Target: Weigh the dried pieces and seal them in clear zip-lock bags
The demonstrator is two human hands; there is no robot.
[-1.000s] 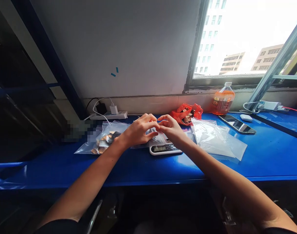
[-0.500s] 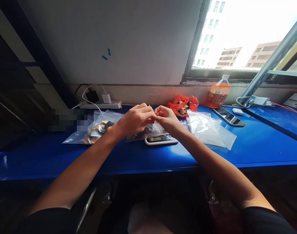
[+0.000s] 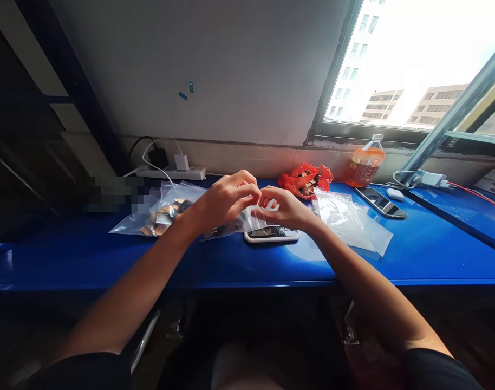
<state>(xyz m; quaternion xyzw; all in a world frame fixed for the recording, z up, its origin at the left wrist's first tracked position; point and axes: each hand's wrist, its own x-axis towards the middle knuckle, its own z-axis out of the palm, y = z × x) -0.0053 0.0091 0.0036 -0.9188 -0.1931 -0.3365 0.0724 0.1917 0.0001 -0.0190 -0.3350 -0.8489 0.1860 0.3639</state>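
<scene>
A clear plastic bag [image 3: 249,221] hangs between my hands, with darker contents partly visible low on its left. My left hand [image 3: 231,200] is closed on the bag's upper edge, fingers bent. My right hand [image 3: 286,208] holds the bag's right side, its thumb and fingers curled around the film. Just below, a white kitchen scale [image 3: 272,235] lies on the blue table; the bag and right hand cover its far part. Left of my hands lies a zip bag [image 3: 128,223] with brown and dark dried pieces [image 3: 163,218].
A red plastic bag [image 3: 290,180] holds more dried pieces near the wall. Flat clear bags [image 3: 349,225] are stacked to the right. Behind stand a drink bottle [image 3: 365,164], a phone [image 3: 380,203] and a white earphone case [image 3: 395,194]. A power strip [image 3: 196,173] lies back left.
My fingertips have drawn slightly apart, and the right hand has lowered and opened its curl a little. More of the bag shows between the hands. The view has shifted slightly.
</scene>
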